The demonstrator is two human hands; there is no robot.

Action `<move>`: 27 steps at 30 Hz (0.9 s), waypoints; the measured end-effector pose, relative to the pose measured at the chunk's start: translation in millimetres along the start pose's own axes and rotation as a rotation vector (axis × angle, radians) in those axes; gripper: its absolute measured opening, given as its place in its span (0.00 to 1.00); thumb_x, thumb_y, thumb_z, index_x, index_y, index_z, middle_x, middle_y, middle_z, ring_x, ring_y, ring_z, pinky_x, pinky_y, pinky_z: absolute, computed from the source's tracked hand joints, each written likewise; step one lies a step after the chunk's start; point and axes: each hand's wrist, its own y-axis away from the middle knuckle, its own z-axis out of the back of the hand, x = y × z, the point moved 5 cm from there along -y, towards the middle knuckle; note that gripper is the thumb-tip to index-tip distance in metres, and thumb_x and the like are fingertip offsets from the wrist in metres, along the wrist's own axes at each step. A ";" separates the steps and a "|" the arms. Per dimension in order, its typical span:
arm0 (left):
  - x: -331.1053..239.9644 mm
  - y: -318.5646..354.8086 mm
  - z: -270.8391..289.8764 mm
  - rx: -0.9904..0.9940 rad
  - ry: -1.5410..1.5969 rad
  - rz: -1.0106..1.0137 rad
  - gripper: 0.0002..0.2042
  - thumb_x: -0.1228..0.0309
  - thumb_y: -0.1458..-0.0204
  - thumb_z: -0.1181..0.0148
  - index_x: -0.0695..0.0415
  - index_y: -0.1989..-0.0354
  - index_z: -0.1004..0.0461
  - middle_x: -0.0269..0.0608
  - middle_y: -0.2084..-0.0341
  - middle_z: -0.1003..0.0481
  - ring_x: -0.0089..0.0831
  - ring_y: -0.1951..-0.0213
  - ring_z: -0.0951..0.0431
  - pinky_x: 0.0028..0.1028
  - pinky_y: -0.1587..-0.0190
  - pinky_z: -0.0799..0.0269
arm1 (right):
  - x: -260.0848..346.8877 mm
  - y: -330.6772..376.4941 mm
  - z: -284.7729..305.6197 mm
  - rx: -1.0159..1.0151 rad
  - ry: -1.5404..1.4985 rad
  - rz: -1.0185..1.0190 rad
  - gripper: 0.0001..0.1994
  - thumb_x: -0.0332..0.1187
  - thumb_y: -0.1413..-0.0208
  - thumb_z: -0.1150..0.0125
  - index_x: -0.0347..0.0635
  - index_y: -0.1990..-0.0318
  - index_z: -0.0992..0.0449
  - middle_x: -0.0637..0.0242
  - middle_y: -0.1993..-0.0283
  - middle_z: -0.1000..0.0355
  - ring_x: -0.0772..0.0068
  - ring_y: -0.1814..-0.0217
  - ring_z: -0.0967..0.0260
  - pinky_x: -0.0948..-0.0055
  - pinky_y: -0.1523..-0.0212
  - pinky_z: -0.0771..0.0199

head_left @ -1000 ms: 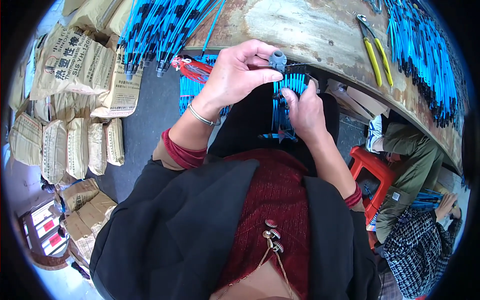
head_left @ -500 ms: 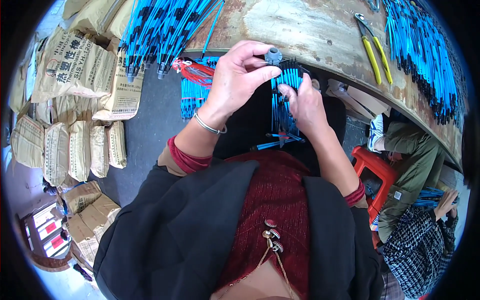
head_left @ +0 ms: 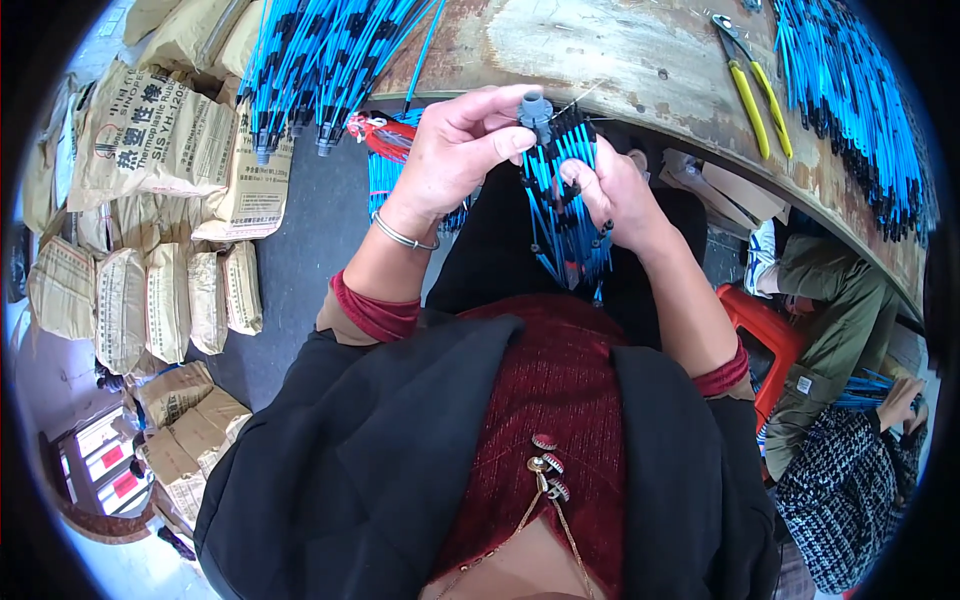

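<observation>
Above my lap, my left hand (head_left: 468,148) pinches a small grey plastic fitting (head_left: 536,108) between thumb and fingers. My right hand (head_left: 618,195) is closed around a bundle of blue rods (head_left: 568,235) with black sections, its thumb lying across them. The bundle's upper black ends sit right beside the fitting and seem to touch it. Lower down, the rods fan out over my dark trousers. A thin wire-like strand (head_left: 588,93) sticks out by the fitting toward the table edge. My left fingertips are partly hidden behind the fitting.
A worn wooden table (head_left: 590,50) curves ahead, bearing yellow-handled pliers (head_left: 757,100) and blue-rod piles at left (head_left: 330,60) and right (head_left: 850,110). Red strands (head_left: 385,138) hang under its edge. Paper sacks (head_left: 150,140) stand left. Right are a red stool (head_left: 765,335) and a seated person (head_left: 840,490).
Both hands have shifted slightly left. The rods, upright and compact before, now slant and spread at their lower ends. The fitting has come down closer against the bundle's top.
</observation>
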 end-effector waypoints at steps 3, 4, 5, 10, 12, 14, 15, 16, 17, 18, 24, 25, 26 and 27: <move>2.0 2.3 -3.2 -0.016 0.130 -0.015 0.17 0.82 0.54 0.41 0.64 0.53 0.29 0.35 0.65 0.26 0.19 0.63 0.27 0.19 0.60 0.30 | -3.3 2.6 -1.1 0.015 0.040 0.021 0.14 0.39 0.41 0.55 0.37 0.56 0.34 0.64 0.68 0.29 0.73 0.68 0.31 0.73 0.63 0.31; 2.4 2.9 -2.7 -0.015 0.130 -0.010 0.17 0.82 0.54 0.41 0.64 0.53 0.29 0.35 0.65 0.26 0.19 0.63 0.27 0.19 0.60 0.30 | -1.7 3.5 -0.6 0.014 0.037 0.018 0.14 0.39 0.41 0.55 0.37 0.56 0.34 0.64 0.68 0.29 0.73 0.68 0.31 0.73 0.63 0.31; 1.9 3.3 -2.5 0.021 0.117 -0.020 0.17 0.82 0.54 0.41 0.64 0.53 0.29 0.36 0.65 0.25 0.19 0.63 0.26 0.19 0.60 0.30 | 0.4 4.6 -0.1 0.040 0.001 0.020 0.14 0.39 0.41 0.56 0.38 0.56 0.33 0.64 0.68 0.29 0.73 0.67 0.31 0.73 0.62 0.31; -2.7 2.7 -5.0 0.157 0.106 -0.060 0.16 0.81 0.54 0.41 0.65 0.54 0.30 0.37 0.64 0.25 0.19 0.62 0.26 0.19 0.60 0.30 | 1.7 6.6 0.4 0.144 -0.009 0.048 0.16 0.41 0.41 0.57 0.38 0.57 0.31 0.63 0.66 0.29 0.73 0.64 0.32 0.72 0.59 0.32; -2.8 -0.6 -6.8 0.192 0.116 -0.068 0.16 0.81 0.53 0.41 0.65 0.54 0.30 0.37 0.64 0.25 0.20 0.62 0.26 0.19 0.60 0.30 | 0.0 7.4 1.0 0.168 0.021 0.056 0.16 0.42 0.41 0.58 0.38 0.57 0.31 0.63 0.66 0.29 0.72 0.63 0.32 0.72 0.59 0.32; -1.9 -8.0 -4.2 0.218 0.085 -0.084 0.17 0.80 0.54 0.41 0.64 0.53 0.30 0.37 0.64 0.25 0.20 0.62 0.26 0.20 0.60 0.30 | 1.1 3.7 1.5 0.178 -0.025 0.035 0.17 0.43 0.40 0.58 0.37 0.56 0.31 0.63 0.65 0.28 0.73 0.61 0.31 0.72 0.57 0.33; -1.6 -10.6 -4.0 0.231 0.069 -0.093 0.17 0.80 0.54 0.41 0.64 0.53 0.30 0.37 0.63 0.25 0.21 0.62 0.26 0.20 0.60 0.29 | 1.5 3.1 1.6 0.183 -0.047 0.026 0.18 0.43 0.40 0.58 0.37 0.56 0.31 0.63 0.65 0.28 0.73 0.60 0.31 0.72 0.56 0.33; 0.3 -12.2 -4.5 0.232 0.069 -0.094 0.17 0.80 0.54 0.41 0.64 0.53 0.30 0.37 0.63 0.25 0.21 0.62 0.26 0.20 0.60 0.29 | 0.5 4.3 0.6 0.182 -0.046 0.027 0.18 0.43 0.40 0.58 0.37 0.56 0.31 0.63 0.65 0.28 0.73 0.60 0.31 0.72 0.56 0.33; 4.6 -13.4 -6.8 0.246 0.128 -0.075 0.17 0.80 0.53 0.41 0.64 0.53 0.30 0.38 0.63 0.25 0.21 0.62 0.26 0.20 0.61 0.29 | -1.1 6.8 -1.2 0.169 -0.154 0.038 0.18 0.43 0.40 0.58 0.37 0.56 0.31 0.63 0.64 0.28 0.73 0.60 0.31 0.72 0.56 0.32; 9.1 -15.9 -10.4 0.261 0.188 -0.060 0.17 0.81 0.53 0.41 0.64 0.52 0.30 0.38 0.63 0.25 0.21 0.62 0.26 0.20 0.61 0.29 | -2.6 8.9 -1.5 0.155 -0.257 0.050 0.18 0.42 0.40 0.58 0.36 0.56 0.31 0.64 0.64 0.28 0.73 0.61 0.31 0.73 0.57 0.32; 29.8 -16.7 -34.5 0.002 0.417 0.098 0.17 0.80 0.53 0.41 0.63 0.52 0.30 0.40 0.64 0.25 0.24 0.63 0.24 0.22 0.63 0.28 | -12.1 19.5 3.6 0.038 -0.533 -0.032 0.15 0.40 0.40 0.57 0.36 0.58 0.31 0.65 0.63 0.27 0.75 0.63 0.30 0.76 0.58 0.31; 35.9 -16.0 -34.5 -0.134 0.355 0.127 0.17 0.80 0.53 0.41 0.63 0.52 0.30 0.39 0.65 0.25 0.23 0.64 0.25 0.21 0.64 0.28 | -19.7 19.5 6.2 -0.044 -0.500 -0.069 0.15 0.40 0.40 0.56 0.36 0.58 0.31 0.65 0.63 0.27 0.75 0.64 0.30 0.77 0.60 0.31; 40.9 -14.1 -34.6 -0.269 0.292 0.154 0.18 0.79 0.53 0.41 0.64 0.52 0.30 0.39 0.66 0.24 0.21 0.65 0.25 0.20 0.64 0.28 | -26.5 19.6 8.9 -0.126 -0.466 -0.106 0.14 0.39 0.39 0.56 0.35 0.59 0.31 0.64 0.63 0.27 0.75 0.64 0.30 0.78 0.61 0.31; 43.7 -11.6 -34.9 -0.406 0.229 0.180 0.18 0.79 0.53 0.41 0.64 0.52 0.31 0.39 0.67 0.24 0.20 0.66 0.25 0.19 0.64 0.28 | -30.4 19.6 13.1 -0.207 -0.431 -0.142 0.14 0.39 0.39 0.55 0.35 0.59 0.32 0.63 0.63 0.27 0.76 0.65 0.30 0.79 0.62 0.31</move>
